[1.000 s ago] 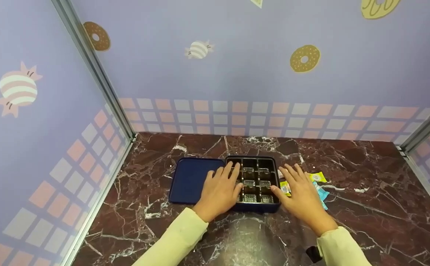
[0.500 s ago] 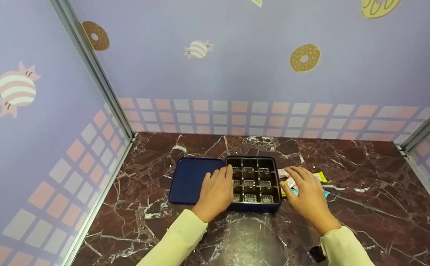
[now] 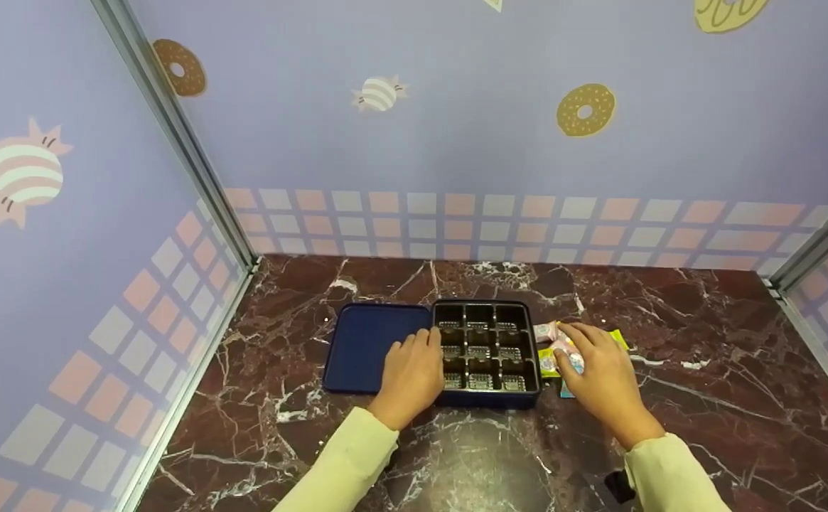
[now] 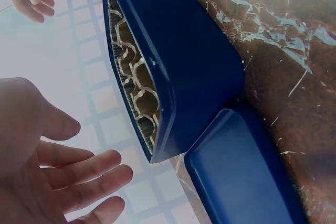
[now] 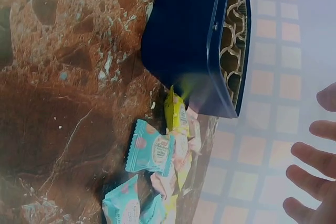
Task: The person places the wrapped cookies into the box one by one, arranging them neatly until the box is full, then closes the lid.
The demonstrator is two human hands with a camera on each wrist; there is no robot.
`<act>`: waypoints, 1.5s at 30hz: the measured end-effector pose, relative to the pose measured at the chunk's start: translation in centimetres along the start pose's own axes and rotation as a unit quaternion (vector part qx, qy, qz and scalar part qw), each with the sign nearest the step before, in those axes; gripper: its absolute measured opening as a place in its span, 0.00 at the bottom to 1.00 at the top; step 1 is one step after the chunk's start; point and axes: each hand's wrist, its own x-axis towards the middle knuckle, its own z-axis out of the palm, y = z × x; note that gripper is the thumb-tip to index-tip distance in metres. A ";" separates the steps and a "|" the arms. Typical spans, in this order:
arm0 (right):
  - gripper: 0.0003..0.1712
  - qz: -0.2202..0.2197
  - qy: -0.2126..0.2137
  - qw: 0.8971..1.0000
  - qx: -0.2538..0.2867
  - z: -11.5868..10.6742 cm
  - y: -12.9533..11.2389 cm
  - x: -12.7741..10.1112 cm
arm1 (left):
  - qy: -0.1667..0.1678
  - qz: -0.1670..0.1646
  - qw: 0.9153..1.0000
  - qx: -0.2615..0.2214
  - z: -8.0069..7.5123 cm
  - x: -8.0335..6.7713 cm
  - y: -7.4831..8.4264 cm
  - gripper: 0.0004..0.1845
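An open dark blue box [image 3: 486, 398] with a compartment tray sits on the marble table, its blue lid [image 3: 364, 347] flat beside it on the left. My left hand [image 3: 414, 370] lies at the box's left edge, over the seam with the lid. In the left wrist view its fingers [image 4: 79, 174] are straight and hold nothing. My right hand [image 3: 598, 370] hovers over a heap of wrapped candies [image 3: 549, 359] just right of the box. The right wrist view shows teal, yellow and pink packets [image 5: 155, 153] beside the box [image 5: 189, 35], with the fingers [image 5: 310, 179] spread above them.
The marble table [image 3: 705, 334] is enclosed by lilac walls on three sides, with metal posts in the back corners. A yellow packet [image 3: 621, 340] and a teal one [image 3: 567, 391] peek out around my right hand.
My left hand slid back off the tray to the box's left edge. My right hand moved right, from the box's side to above the candies.
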 end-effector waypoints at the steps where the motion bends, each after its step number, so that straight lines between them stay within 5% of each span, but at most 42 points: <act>1: 0.24 0.000 0.002 1.000 -0.001 0.0 0.1 0.0 | -0.002 -0.001 1.000 0.000 0.1 0.0 0.0 0.19; 9: 0.24 0.006 0.004 1.000 -0.007 0.3 0.8 -0.1 | -0.022 -0.006 1.000 0.005 0.8 -0.2 -0.2 0.19; 23: 0.21 0.003 0.009 1.000 -0.022 0.8 1.7 -0.3 | -0.010 -0.026 0.999 -0.040 3.2 -1.0 -1.3 0.14; 36: 0.23 0.011 -0.009 1.000 -0.026 1.3 2.5 -0.5 | -0.048 -0.063 0.992 -0.097 3.8 -1.0 -1.1 0.17; 45: 0.26 0.019 -0.030 0.999 -0.032 1.8 3.1 -0.6 | -0.046 -0.069 0.990 -0.115 4.2 -1.0 -0.9 0.17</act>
